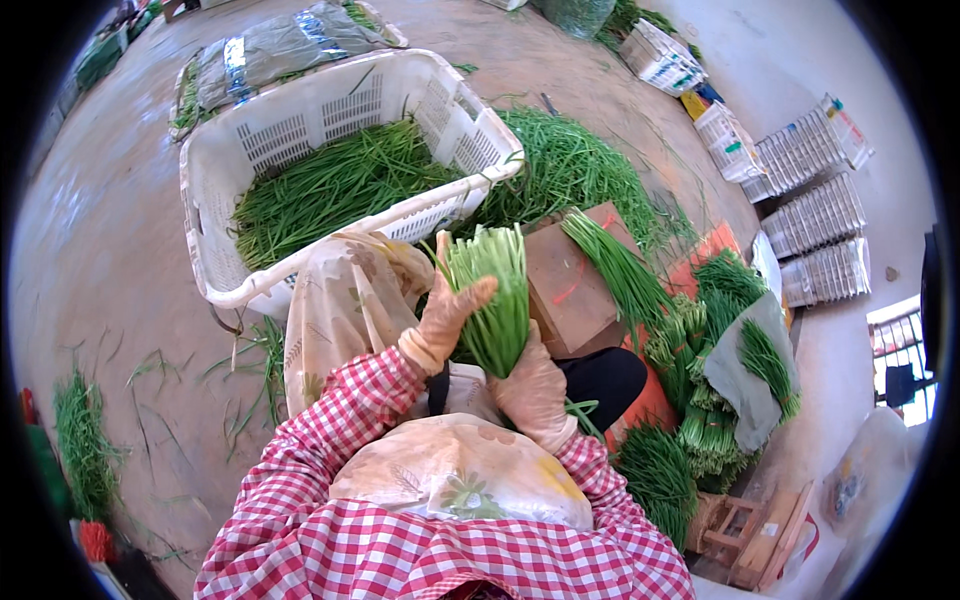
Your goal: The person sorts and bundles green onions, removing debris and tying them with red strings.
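Observation:
Upright in front of my lap stands a bunch of chives (488, 290), its pale cut ends up and level. My gloved left hand (447, 315) clasps it from the left side, thumb across the front and fingers up along the edge. Lower down, my gloved right hand (535, 390) is wrapped round the bunch from the right. Some green leaf ends show below the right hand. A smaller loose bundle of chives (615, 262) lies on a brown cardboard sheet (570, 285) just beyond the right hand.
A white plastic crate (345, 225) with loose chives stands ahead left; a green heap (570, 165) lies beside it. Tied bunches (705, 440) are piled at right, partly under a grey cloth (750, 370). A wooden stool (750, 535) sits lower right, stacked crates (815, 215) along the wall.

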The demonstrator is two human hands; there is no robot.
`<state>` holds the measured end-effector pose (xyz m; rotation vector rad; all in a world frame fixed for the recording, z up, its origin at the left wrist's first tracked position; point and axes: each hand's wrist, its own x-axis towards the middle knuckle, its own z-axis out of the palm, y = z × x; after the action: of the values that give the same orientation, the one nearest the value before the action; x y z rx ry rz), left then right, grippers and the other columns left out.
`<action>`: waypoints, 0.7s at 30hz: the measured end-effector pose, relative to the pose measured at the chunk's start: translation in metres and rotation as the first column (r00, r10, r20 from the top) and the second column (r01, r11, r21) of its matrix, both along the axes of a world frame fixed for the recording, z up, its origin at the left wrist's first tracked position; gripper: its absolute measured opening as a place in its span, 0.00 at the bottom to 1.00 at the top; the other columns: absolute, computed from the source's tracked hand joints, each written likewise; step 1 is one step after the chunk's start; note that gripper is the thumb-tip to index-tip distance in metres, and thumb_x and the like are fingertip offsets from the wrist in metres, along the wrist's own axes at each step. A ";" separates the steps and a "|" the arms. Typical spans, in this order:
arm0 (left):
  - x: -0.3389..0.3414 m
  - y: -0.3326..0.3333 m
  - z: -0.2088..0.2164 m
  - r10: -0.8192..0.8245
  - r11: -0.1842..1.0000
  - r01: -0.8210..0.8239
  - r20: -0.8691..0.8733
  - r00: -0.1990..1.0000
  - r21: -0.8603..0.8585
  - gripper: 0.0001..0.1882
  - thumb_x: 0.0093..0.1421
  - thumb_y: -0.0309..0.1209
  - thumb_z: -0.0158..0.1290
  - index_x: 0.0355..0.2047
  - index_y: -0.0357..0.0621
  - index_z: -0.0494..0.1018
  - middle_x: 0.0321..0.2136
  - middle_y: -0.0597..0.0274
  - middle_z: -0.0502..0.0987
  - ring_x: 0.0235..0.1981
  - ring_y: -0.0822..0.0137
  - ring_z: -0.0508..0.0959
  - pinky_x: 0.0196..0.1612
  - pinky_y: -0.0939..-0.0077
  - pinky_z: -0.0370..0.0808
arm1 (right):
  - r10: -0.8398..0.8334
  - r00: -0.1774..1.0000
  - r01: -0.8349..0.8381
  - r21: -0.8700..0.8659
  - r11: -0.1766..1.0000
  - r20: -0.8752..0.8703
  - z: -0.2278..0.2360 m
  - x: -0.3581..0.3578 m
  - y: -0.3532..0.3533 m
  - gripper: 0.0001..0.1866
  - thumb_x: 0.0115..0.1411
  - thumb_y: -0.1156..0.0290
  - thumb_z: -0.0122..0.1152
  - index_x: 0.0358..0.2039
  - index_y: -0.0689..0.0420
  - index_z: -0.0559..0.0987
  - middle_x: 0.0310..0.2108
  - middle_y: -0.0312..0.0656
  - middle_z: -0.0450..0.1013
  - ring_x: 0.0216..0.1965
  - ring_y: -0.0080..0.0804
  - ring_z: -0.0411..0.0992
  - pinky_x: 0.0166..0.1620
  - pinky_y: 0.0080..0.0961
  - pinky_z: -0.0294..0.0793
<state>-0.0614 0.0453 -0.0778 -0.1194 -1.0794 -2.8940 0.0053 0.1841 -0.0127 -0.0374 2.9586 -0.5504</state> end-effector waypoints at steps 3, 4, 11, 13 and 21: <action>-0.015 -0.023 -0.010 -0.150 0.979 0.138 0.075 0.986 0.151 0.51 0.53 0.32 0.61 0.67 0.56 0.36 0.53 0.61 0.66 0.51 0.66 0.70 0.54 0.71 0.68 | 0.268 0.954 -0.280 -0.082 0.956 -0.134 -0.003 0.001 0.000 0.59 0.44 0.48 0.68 0.61 0.72 0.43 0.38 0.57 0.70 0.38 0.48 0.73 0.41 0.35 0.73; -0.017 -0.027 0.004 -0.222 0.966 0.213 0.053 0.974 0.144 0.50 0.53 0.33 0.61 0.67 0.56 0.37 0.54 0.62 0.65 0.52 0.66 0.69 0.55 0.70 0.67 | 0.269 0.954 -0.282 -0.085 0.956 -0.133 0.005 -0.007 0.003 0.59 0.44 0.48 0.68 0.61 0.72 0.43 0.38 0.57 0.70 0.38 0.48 0.73 0.41 0.35 0.73; -0.017 -0.033 0.047 -0.301 0.944 0.326 -0.263 0.917 0.057 0.59 0.46 0.32 0.67 0.67 0.59 0.34 0.56 0.59 0.64 0.52 0.62 0.70 0.52 0.66 0.70 | 0.239 0.967 -0.250 -0.156 0.956 -0.089 0.027 -0.022 -0.021 0.58 0.47 0.46 0.66 0.62 0.69 0.43 0.45 0.61 0.68 0.40 0.54 0.73 0.40 0.37 0.74; -0.025 -0.038 0.051 -0.398 0.899 0.426 -0.220 0.891 0.098 0.56 0.47 0.31 0.65 0.67 0.59 0.37 0.51 0.42 0.67 0.46 0.53 0.75 0.44 0.60 0.77 | 0.443 0.893 -0.449 -0.156 0.880 -0.076 0.029 -0.026 -0.016 0.59 0.48 0.44 0.65 0.62 0.69 0.41 0.38 0.60 0.71 0.36 0.53 0.74 0.37 0.38 0.75; -0.039 -0.036 0.046 -0.563 0.768 0.614 -0.266 0.783 0.182 0.54 0.47 0.32 0.63 0.67 0.54 0.40 0.46 0.43 0.72 0.43 0.60 0.77 0.48 0.68 0.74 | 0.454 0.850 -0.523 -0.326 0.788 -0.265 0.177 -0.145 -0.012 0.32 0.58 0.51 0.57 0.55 0.60 0.66 0.49 0.53 0.70 0.46 0.37 0.74 0.47 0.31 0.75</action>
<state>-0.1007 0.0090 -0.0322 -0.8711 -0.7038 -3.4305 -0.1396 0.1726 0.1647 -0.9141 2.7575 -1.0750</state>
